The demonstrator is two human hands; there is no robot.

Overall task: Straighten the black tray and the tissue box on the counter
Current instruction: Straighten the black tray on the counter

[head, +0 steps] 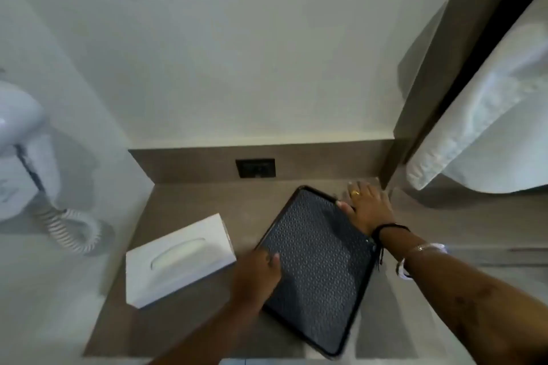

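Head view looks straight down on the black tray, which lies flat on the brown counter and sits skewed, its long sides running diagonally against the counter's edges, one corner pointing up toward the back wall and its near end reaching almost to the counter's front edge. Both hands are on it: the left hand is laid over the tray's left rim, fingers curled onto the patterned inner surface, thumb side hidden, so a pinch on the rim cannot be confirmed. The right hand is spread flat with fingers extended, palm pressing the tray's upper right edge near the far corner, a ring on one finger and a dark cord plus a pale band around the wrist. Just beside the tray on its left sits the white tissue box, also turned at an angle, its slot facing up, apart from the left hand by a narrow gap. Behind the tray a dark wall socket is set into the backsplash. Far left, a white hair dryer hangs on the wall with its coiled cord drooping onto the counter. Upper right, a white towel hangs.
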